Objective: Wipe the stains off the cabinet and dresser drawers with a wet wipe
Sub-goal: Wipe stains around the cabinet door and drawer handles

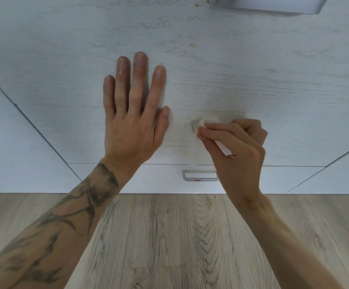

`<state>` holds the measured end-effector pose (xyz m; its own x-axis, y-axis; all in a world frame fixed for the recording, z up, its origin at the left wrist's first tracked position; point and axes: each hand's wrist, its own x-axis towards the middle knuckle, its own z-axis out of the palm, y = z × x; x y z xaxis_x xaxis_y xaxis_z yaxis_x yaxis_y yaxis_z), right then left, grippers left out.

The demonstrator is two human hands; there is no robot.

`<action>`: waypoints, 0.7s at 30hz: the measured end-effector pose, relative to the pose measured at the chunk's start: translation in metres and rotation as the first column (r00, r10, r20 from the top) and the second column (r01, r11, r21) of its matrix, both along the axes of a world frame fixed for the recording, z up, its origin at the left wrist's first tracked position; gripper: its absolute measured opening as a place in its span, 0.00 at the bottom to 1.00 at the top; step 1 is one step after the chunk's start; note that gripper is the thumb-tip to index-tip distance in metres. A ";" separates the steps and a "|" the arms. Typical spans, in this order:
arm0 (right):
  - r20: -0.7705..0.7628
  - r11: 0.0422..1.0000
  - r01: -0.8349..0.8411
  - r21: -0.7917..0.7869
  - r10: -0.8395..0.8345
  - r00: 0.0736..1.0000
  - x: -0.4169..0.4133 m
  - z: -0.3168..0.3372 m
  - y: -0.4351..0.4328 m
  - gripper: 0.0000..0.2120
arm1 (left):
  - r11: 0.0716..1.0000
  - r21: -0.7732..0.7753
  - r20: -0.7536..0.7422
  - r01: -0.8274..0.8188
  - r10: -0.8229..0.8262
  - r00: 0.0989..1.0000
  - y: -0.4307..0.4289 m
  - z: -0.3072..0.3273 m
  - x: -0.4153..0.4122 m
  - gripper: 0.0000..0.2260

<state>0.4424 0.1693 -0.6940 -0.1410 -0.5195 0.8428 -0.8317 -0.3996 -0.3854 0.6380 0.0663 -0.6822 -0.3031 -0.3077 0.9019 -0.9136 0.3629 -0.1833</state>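
Observation:
A pale wood-grain drawer front (pixel 253 84) fills the upper view. My left hand (pixel 133 113) lies flat on it with straight fingers. My right hand (pixel 238 147) pinches a white wet wipe (pixel 208 120) and presses it on the left end of the drawer's grey handle (pixel 193 126), most of which the hand hides. A small reddish spot (pixel 185 125) sits just left of the handle. Brown crumb-like stains (pixel 192 45) mark the front higher up, and more (pixel 197 5) lie near the upper handle (pixel 273 5).
Below is a lower drawer with a grey handle (pixel 199 176) carrying a red spot (pixel 197 180). Plain white panels (pixel 13 142) flank the drawers on both sides. Wood-look floor (pixel 169 236) runs under my forearms.

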 end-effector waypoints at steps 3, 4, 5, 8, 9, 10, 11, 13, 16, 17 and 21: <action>-0.062 1.000 -0.008 -0.014 0.007 0.998 -0.005 0.002 0.000 0.03 | 1.000 0.000 -0.005 0.005 -0.005 1.000 0.000 0.000 -0.001 0.28; -0.061 1.000 0.004 -0.020 -0.005 0.998 -0.010 0.002 0.003 0.04 | 1.000 0.001 -0.006 0.004 -0.004 1.000 0.000 0.000 -0.001 0.28; -0.044 1.000 0.020 -0.023 -0.021 0.999 -0.012 0.001 0.005 0.04 | 1.000 0.001 -0.008 0.004 -0.004 1.000 0.000 0.000 0.000 0.28; -0.022 0.999 0.044 -0.016 -0.044 0.999 -0.002 0.003 0.004 0.03 | 1.000 -0.004 -0.008 0.007 -0.007 1.000 0.000 0.000 -0.001 0.29; -0.035 0.999 0.034 -0.010 -0.034 0.999 0.003 0.004 0.001 0.02 | 1.000 -0.008 -0.009 0.006 -0.006 1.000 -0.001 0.000 -0.001 0.28; -0.050 1.000 0.022 -0.008 -0.023 0.998 0.006 0.005 -0.002 0.02 | 1.000 -0.011 -0.010 0.008 -0.008 1.000 -0.001 0.000 -0.001 0.28; -0.066 1.000 0.018 -0.014 -0.019 0.998 0.005 0.006 -0.002 0.02 | 1.000 -0.012 -0.009 0.010 -0.010 1.000 -0.001 0.000 -0.001 0.28; -0.080 0.999 0.037 -0.040 -0.040 0.996 -0.001 0.004 0.002 0.02 | 1.000 -0.009 -0.006 0.008 -0.008 1.000 -0.001 0.000 0.000 0.29; -0.047 0.997 0.071 -0.041 -0.073 0.996 -0.002 0.002 0.007 0.02 | 1.000 -0.002 -0.008 0.005 -0.005 1.000 0.000 0.000 0.001 0.29; -0.049 0.997 0.065 -0.035 -0.067 0.997 0.001 0.003 0.005 0.02 | 1.000 -0.004 -0.006 0.002 -0.002 1.000 0.001 0.000 0.000 0.29; -0.146 0.998 0.039 -0.054 -0.046 0.988 0.005 0.008 -0.002 0.02 | 1.000 -0.009 0.000 0.000 0.000 1.000 0.001 0.000 -0.001 0.28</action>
